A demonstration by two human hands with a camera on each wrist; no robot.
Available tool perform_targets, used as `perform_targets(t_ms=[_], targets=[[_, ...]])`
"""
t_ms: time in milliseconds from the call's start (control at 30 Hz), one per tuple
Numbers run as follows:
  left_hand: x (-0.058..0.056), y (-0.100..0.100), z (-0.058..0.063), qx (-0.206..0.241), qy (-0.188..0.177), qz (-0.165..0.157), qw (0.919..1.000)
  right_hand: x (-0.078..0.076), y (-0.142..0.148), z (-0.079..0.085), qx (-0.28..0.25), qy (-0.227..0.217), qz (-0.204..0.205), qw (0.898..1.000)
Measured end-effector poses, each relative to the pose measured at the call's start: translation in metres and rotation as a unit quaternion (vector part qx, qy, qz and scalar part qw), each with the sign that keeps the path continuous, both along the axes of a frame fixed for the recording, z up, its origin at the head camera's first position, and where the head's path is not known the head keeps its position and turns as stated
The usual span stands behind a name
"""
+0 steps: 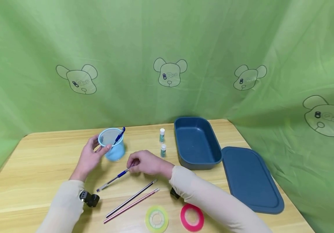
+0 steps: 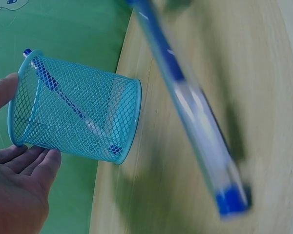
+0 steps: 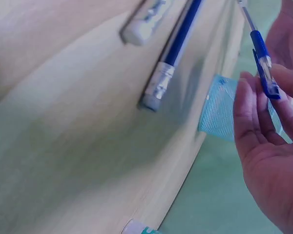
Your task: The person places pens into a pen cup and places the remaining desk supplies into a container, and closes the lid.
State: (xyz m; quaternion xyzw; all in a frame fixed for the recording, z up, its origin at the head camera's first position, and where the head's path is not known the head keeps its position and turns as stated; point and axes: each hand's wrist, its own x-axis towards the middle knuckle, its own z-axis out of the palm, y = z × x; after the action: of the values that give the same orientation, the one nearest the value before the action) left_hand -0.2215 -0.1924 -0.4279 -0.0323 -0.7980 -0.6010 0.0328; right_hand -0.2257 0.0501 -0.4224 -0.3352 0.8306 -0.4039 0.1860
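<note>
Pinching a blue pen [image 1: 113,180] by its upper end, the right hand [image 1: 145,162] has it slanting toward 8 o'clock in the head view. The right wrist view shows what the head view hides: thumb and fingers meeting near its clip. The left wrist view adds its blue far end, large and blurred.

At 12 o'clock from that pen is the mesh cup [image 1: 115,152], grasped near the rim by the left hand [image 1: 89,157], thumb and fingers on opposite sides. A 2nd pen [image 1: 119,136] leans inside; only the left wrist view shows its full length, through the mesh.

From the held pen, 2 pencils [image 1: 131,198] lie near 4 o'clock, with the yellow tape [image 1: 156,208] and pink tape [image 1: 183,217] beyond. The right wrist view shows the eraser ends up close. Toward 2 o'clock stand 2 glue sticks [image 1: 163,150], then the open box [image 1: 200,165]. Its lid [image 1: 252,179] lies at 3 o'clock on the table [image 1: 53,155].
</note>
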Motion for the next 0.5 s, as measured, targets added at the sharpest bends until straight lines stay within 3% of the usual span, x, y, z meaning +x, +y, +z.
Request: perform_targets(t_ms=[300,500], targets=[[0.000,0.002,0.001,-0.002,0.002,0.001,1.0000,-0.006,0.011,0.009,-0.110,-0.015,-0.096,0.989],[0.000,0.002,0.000,0.002,0.003,0.002,1.0000,-0.009,0.016,0.016,-0.165,-0.021,-0.119,0.979]])
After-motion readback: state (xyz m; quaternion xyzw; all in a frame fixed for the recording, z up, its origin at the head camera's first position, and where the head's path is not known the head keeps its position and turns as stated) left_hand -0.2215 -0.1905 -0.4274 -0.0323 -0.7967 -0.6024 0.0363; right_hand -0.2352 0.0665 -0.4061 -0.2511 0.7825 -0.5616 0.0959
